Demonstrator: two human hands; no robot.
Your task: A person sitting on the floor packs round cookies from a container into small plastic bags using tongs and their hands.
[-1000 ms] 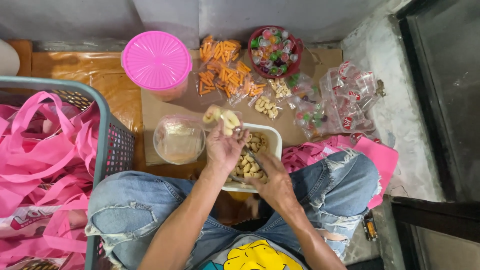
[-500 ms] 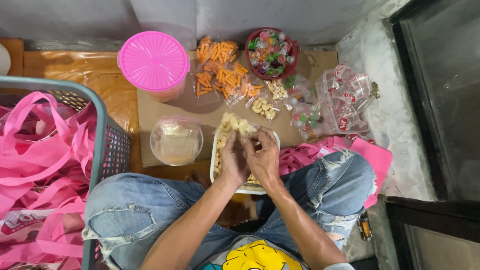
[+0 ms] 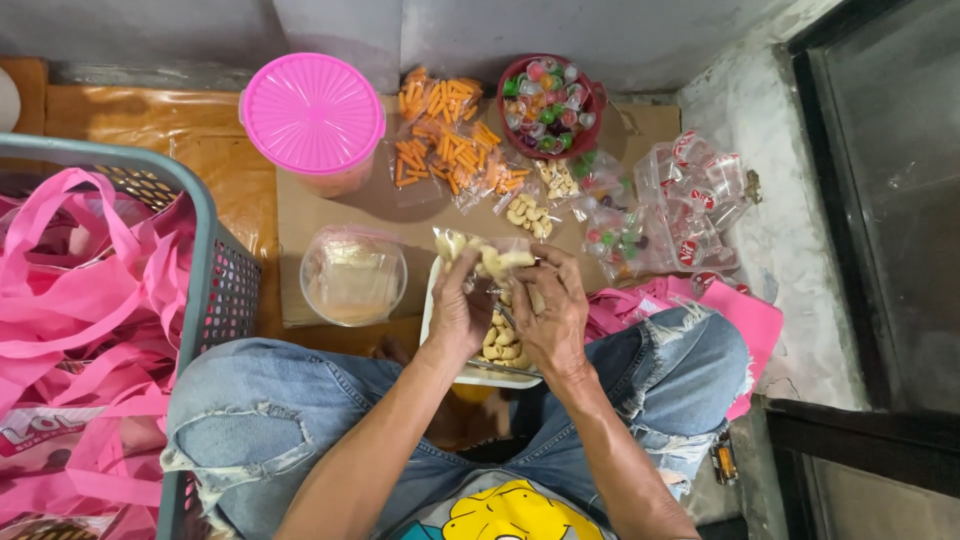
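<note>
Left hand (image 3: pixel 458 308) and right hand (image 3: pixel 553 312) both pinch a small clear plastic bag of pale biscuits (image 3: pixel 482 256) at their fingertips, above the white tray (image 3: pixel 430 310).

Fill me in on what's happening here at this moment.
A person sits cross-legged on the floor, both hands working a small clear bag of pale snacks. The left hand and right hand hold it together above a white tray with more of the same snacks. Filled bags of orange sticks, a bowl of coloured sweets and a pink-lidded tub lie ahead. A basket of pink bags stands at the left.
</note>
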